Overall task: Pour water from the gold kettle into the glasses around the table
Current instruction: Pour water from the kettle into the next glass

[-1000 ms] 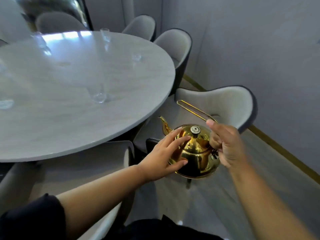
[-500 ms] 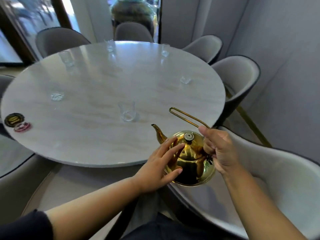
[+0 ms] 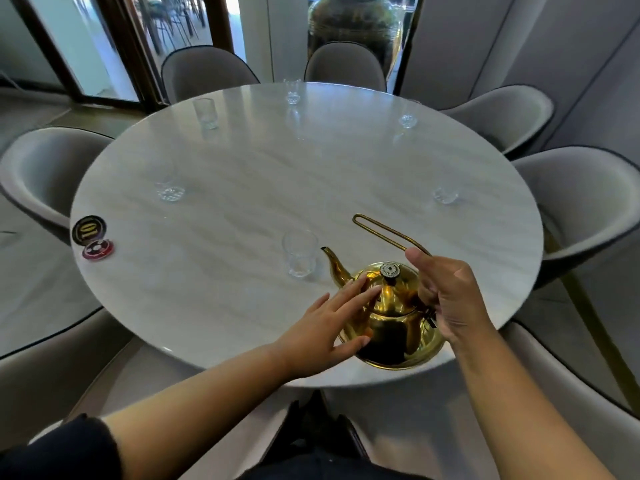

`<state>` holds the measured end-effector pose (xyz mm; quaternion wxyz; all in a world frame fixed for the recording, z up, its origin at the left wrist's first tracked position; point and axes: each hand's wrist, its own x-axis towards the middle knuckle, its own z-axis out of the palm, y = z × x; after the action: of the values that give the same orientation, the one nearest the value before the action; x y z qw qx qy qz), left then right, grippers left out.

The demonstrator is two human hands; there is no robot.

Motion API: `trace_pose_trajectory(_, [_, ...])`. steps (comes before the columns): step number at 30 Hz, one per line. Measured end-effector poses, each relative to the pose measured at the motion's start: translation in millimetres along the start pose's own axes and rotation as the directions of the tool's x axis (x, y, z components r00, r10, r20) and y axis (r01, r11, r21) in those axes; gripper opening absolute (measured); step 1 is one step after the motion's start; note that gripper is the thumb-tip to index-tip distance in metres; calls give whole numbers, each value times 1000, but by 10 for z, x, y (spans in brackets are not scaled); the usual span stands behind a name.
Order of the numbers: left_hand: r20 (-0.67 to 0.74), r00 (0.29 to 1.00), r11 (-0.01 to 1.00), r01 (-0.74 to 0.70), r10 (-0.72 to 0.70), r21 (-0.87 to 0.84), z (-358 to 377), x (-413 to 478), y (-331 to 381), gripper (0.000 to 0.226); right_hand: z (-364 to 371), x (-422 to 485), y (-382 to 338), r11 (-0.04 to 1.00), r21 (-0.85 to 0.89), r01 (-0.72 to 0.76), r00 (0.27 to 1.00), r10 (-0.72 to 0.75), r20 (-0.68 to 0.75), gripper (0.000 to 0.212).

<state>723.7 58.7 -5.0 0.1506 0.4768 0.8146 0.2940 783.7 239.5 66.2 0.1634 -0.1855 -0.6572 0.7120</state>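
View from the head camera over a round, pale marble-look table (image 3: pixel 242 202). The gold kettle (image 3: pixel 391 320) is at the near right edge of the table, directly before the person; whether its base rests on the top or is held just clear of it cannot be told. The right hand (image 3: pixel 450 296) is clenched round the lower part of the wire loop handle (image 3: pixel 379 232), thumb uppermost, while the free end of the loop slants up and to the left. The left hand (image 3: pixel 329 327) lies flat against the kettle's left shoulder, fingers (image 3: pixel 360 289) straight and relaxed, their tips touching the lid (image 3: pixel 389 289) just beside the knob (image 3: pixel 390 271), grasping nothing. The spout (image 3: pixel 334 263) points left and away, towards the nearest glass (image 3: pixel 299 252), which stands upright just beside the spout tip and apart from it. Five more glasses stand round the table: left glass (image 3: pixel 169 188), far-left glass (image 3: pixel 206 112), far-centre glass (image 3: pixel 292 93), far-right glass (image 3: pixel 407 119) and right glass (image 3: pixel 445 195). Their contents cannot be made out. Two round discs, one black and gold (image 3: pixel 89 230) and one red (image 3: pixel 98 249), lie touching at the left edge. Grey upholstered chairs (image 3: pixel 575 202) ring the table.
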Motion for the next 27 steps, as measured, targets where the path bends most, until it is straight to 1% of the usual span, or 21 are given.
trace_pose_trajectory(5, [70,998,1000,3,-5,27,-207,216,-334,72,217,412,-24,996,-93,-4,999,8,50,55])
trace_pose_trajectory(11, [92,996,1000,15,-14,-7,-293,359,-510,71,329,744,-49,985,-172,1,992,21,124,55])
trace_pose_trajectory(14, [110,994,1000,27,-26,-9,-313,395,-540,70,382,844,-70,974,-226,7,986,31,165,55])
trace_pose_trajectory(19, [120,992,998,51,-48,-26,-295,400,-557,69,445,915,-101,945,-327,12,980,53,191,55])
trace_pose_trajectory(27, [105,992,989,83,-70,-119,-272,377,-538,69,528,967,-182,891,-451,52,972,59,228,48])
